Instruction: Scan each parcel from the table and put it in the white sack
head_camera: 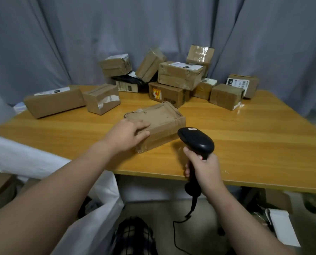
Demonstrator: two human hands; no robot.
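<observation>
Parcel [159,118], flat, brown and crumpled, lies on the table [254,137] near the middle of the front edge, turned at a slant; its top is dented and tape shines on its near side. The left hand [126,134] grasps the parcel at its near left corner, fingers laid over the top and thumb pressed to the side. The right hand [203,168] is wrapped round the handle of a black scanner [197,140], held upright just over the front edge; the scanner's head is just beside the parcel's near right corner, and whether the two touch I cannot tell. A black cable [175,234] hangs from the handle toward the floor.

More parcels stand along the far edge in a heap [179,74], some stacked and tilted, against a grey curtain [80,43]; several bear white labels, and a dark bag lies among them. A long box [54,103] lies near the left edge with a small box [102,98] just beside it; both are well apart from the held parcel.

The sack [102,214], white, stands open below the front left corner of the table, under the left forearm; what lies in it is too dark to tell. A white box [282,227] lies on the floor under the right side; checked cloth [133,236] shows at the bottom.
</observation>
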